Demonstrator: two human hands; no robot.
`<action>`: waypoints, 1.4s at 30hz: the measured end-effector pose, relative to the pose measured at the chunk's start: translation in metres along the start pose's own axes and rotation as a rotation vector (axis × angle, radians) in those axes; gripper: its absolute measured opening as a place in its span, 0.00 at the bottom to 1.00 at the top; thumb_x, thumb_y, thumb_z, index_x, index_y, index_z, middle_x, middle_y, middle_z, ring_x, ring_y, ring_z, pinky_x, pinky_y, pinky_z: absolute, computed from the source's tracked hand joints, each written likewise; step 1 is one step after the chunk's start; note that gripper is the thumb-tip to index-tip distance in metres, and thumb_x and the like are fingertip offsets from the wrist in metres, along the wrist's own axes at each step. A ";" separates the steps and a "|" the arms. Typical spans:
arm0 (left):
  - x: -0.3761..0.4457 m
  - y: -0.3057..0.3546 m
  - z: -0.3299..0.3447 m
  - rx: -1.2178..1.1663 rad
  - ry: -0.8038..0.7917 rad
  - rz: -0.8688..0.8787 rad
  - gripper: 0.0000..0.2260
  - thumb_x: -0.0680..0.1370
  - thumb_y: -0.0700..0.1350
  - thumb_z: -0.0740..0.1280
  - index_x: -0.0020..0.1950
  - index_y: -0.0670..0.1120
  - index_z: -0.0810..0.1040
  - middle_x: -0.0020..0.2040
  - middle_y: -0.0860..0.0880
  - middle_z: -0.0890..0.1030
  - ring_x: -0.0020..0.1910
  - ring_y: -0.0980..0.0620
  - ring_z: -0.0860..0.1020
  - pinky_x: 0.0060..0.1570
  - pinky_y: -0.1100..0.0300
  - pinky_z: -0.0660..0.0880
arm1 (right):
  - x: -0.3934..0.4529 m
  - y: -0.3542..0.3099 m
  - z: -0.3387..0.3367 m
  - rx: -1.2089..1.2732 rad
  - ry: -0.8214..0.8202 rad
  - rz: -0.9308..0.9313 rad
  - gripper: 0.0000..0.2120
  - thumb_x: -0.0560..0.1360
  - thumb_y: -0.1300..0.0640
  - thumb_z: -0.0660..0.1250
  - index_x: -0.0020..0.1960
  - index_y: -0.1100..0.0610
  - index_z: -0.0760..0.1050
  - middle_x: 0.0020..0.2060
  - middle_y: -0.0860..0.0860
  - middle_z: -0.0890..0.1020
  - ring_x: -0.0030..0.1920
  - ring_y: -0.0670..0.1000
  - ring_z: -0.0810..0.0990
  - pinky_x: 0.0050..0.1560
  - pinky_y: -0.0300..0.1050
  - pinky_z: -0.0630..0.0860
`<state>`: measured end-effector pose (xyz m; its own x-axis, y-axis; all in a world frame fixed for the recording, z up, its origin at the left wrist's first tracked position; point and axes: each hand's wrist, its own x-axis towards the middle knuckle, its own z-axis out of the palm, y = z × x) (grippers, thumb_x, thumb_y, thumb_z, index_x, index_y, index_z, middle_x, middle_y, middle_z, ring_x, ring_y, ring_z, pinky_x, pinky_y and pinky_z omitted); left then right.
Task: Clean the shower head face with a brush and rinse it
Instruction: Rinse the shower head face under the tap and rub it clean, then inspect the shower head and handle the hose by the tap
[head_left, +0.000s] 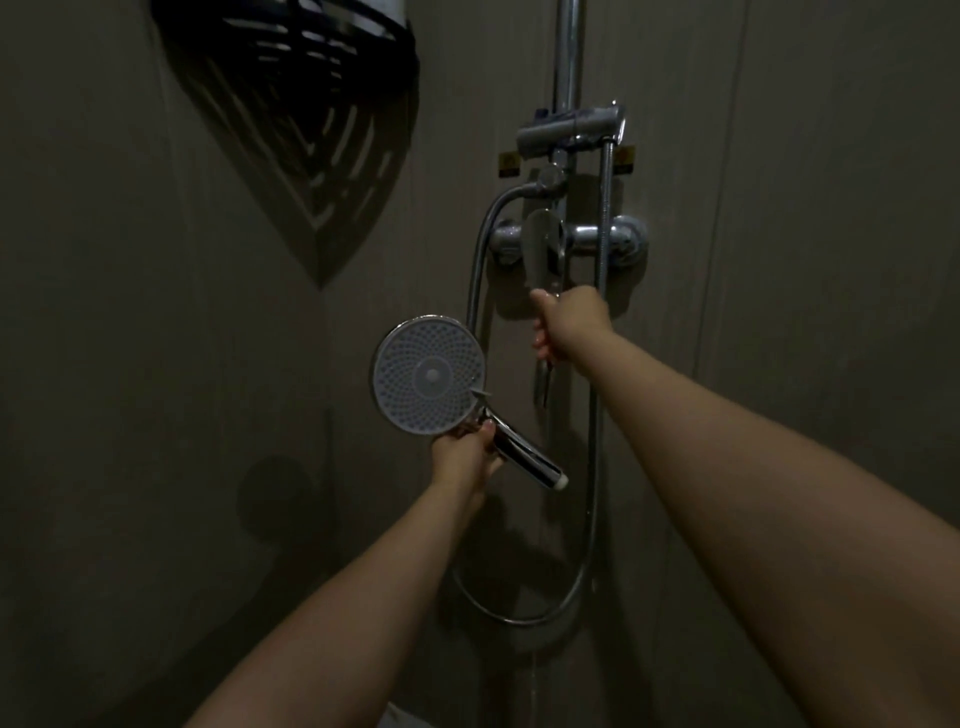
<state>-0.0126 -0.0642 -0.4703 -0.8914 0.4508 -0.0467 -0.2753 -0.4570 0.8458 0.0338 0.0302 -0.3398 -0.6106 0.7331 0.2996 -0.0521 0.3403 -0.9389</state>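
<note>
Both arms stretch forward toward the far wall. The left hand (464, 453) is closed around the chrome handle (524, 456) of the shower head (430, 374), just below the disc, holding it up with the handle slanting down to the right. The right hand (570, 325), further right and higher, is closed on the lower tip of the mixer lever (543, 249). A dark slatted corner shelf (291, 47) hangs at upper left. Right of the head, the metal hose (592, 519) loops down behind the hands, and the riser pipe (567, 57) climbs above the mixer valve (597, 236). The head's round face, pale grey, shows rings of small nozzles around 1 plain centre button, rimmed in chrome.
</note>
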 end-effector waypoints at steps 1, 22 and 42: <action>-0.001 0.002 -0.001 -0.005 0.001 -0.005 0.11 0.77 0.32 0.61 0.59 0.38 0.73 0.55 0.39 0.77 0.52 0.45 0.76 0.53 0.50 0.74 | -0.004 0.003 0.001 -0.030 0.034 -0.008 0.15 0.78 0.51 0.61 0.36 0.58 0.71 0.30 0.54 0.74 0.26 0.52 0.73 0.23 0.38 0.70; -0.047 0.206 0.047 0.256 0.099 -0.050 0.13 0.77 0.31 0.61 0.61 0.36 0.76 0.61 0.36 0.78 0.53 0.42 0.78 0.51 0.49 0.76 | -0.052 -0.090 0.036 -0.328 -0.431 -0.022 0.17 0.73 0.64 0.68 0.61 0.61 0.72 0.54 0.55 0.79 0.54 0.50 0.77 0.51 0.38 0.67; -0.140 0.459 0.172 0.415 0.076 0.130 0.05 0.78 0.37 0.62 0.49 0.41 0.77 0.45 0.42 0.80 0.43 0.50 0.78 0.43 0.60 0.74 | -0.056 -0.368 0.005 0.113 -0.376 0.004 0.13 0.77 0.65 0.61 0.60 0.57 0.74 0.50 0.50 0.81 0.54 0.47 0.79 0.54 0.38 0.77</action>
<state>0.0481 -0.2050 0.0159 -0.9374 0.3450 0.0480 -0.0055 -0.1523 0.9883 0.0832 -0.1385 -0.0120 -0.8567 0.4606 0.2324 -0.1229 0.2552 -0.9590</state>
